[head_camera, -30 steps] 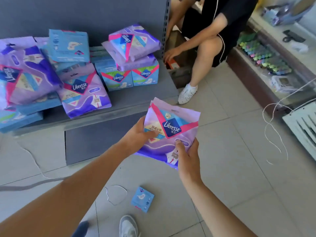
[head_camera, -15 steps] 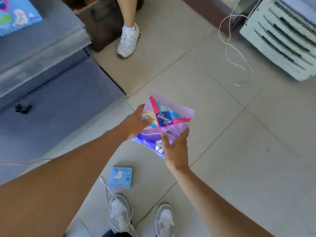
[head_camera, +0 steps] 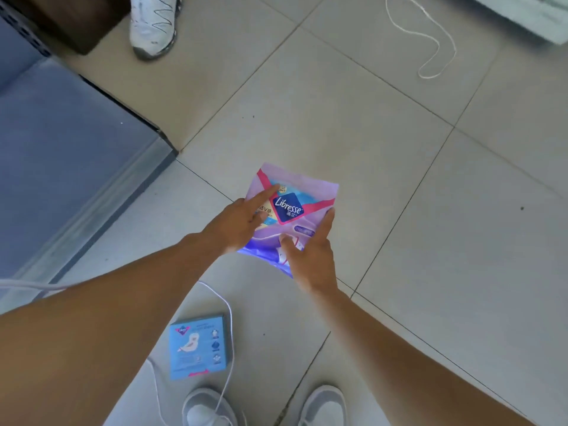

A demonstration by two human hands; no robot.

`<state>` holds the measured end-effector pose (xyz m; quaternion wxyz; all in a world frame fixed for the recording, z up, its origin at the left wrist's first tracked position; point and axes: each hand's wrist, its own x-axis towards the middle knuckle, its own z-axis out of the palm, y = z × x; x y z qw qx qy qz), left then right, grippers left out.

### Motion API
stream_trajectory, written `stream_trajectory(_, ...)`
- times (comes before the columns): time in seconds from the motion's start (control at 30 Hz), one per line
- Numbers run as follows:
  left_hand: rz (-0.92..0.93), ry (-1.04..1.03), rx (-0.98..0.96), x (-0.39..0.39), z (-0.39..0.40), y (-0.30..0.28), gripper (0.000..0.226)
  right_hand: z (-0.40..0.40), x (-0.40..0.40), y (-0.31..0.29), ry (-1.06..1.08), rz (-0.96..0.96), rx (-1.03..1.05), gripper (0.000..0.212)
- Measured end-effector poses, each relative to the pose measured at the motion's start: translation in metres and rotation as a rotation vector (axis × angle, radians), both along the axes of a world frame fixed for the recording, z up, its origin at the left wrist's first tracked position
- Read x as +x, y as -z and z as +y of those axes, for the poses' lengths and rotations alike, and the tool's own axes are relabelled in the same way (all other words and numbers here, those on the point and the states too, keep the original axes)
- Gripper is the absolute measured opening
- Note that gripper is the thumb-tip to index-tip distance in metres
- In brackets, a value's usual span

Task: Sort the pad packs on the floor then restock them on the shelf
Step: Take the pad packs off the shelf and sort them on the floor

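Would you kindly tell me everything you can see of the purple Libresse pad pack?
The purple Libresse pad pack is a soft, glossy plastic pouch, lilac above and deep violet below, with pink bands meeting at a dark blue logo patch. It is held tilted above the tiled floor. The left hand grips its left edge, index finger lying across the front; the right hand pinches its lower right corner.

pad pack [head_camera: 302, 195]: lilac, pink stripes, dark blue logo patch, violet bottom
small pack [head_camera: 199, 346]: light blue, pink strip
floor [head_camera: 399, 179]: beige tiles, dark grout
shelf [head_camera: 61, 142]: grey-blue
cord [head_camera: 430, 38]: white
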<state>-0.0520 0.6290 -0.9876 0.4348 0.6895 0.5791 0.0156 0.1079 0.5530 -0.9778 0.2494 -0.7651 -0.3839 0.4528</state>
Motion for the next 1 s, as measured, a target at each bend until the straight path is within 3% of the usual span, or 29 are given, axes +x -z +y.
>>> stream_trajectory(0.2,-0.123,-0.045,-0.074,0.014,0.011,0.059,0.067,0.003,0.002,0.074,0.07,-0.024,-0.047,0.097)
stream_trajectory(0.5,-0.054,-0.016,-0.125,0.012,0.008,0.106,0.07,0.01,0.001,0.111,-0.055,-0.135,-0.208,0.091)
stream_trajectory(0.63,0.006,0.053,-0.081,0.009,0.004,0.086,0.073,0.009,0.004,0.091,-0.073,-0.155,-0.29,0.087)
stream_trajectory(0.73,0.127,0.056,-0.063,0.0,-0.008,0.053,0.073,0.003,0.002,0.053,-0.112,-0.3,-0.261,0.084)
stream_trajectory(0.83,0.171,-0.019,-0.069,-0.023,-0.028,0.016,0.072,-0.01,-0.011,0.006,-0.202,-0.392,-0.14,0.08)
stream_trajectory(1.0,0.229,-0.221,-0.112,-0.072,-0.078,-0.051,0.068,-0.03,-0.049,-0.057,-0.514,-0.359,-0.155,0.08)
